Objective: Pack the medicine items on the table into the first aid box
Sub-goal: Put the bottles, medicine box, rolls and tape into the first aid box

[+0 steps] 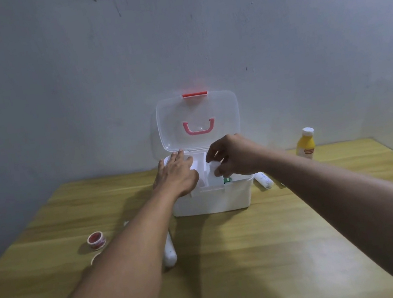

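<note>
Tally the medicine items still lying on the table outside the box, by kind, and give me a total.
White rolls: 2, one right of the first aid box, one under the left forearm
Tape rolls: 2, the red and white one and a pale ring partly hidden by the arm
Yellow bottle: 1
Total: 5

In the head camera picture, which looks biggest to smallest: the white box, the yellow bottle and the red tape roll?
1. White box, clearly the largest.
2. Yellow bottle.
3. Red tape roll, the smallest, even though it lies nearer the camera than the bottle.
</note>
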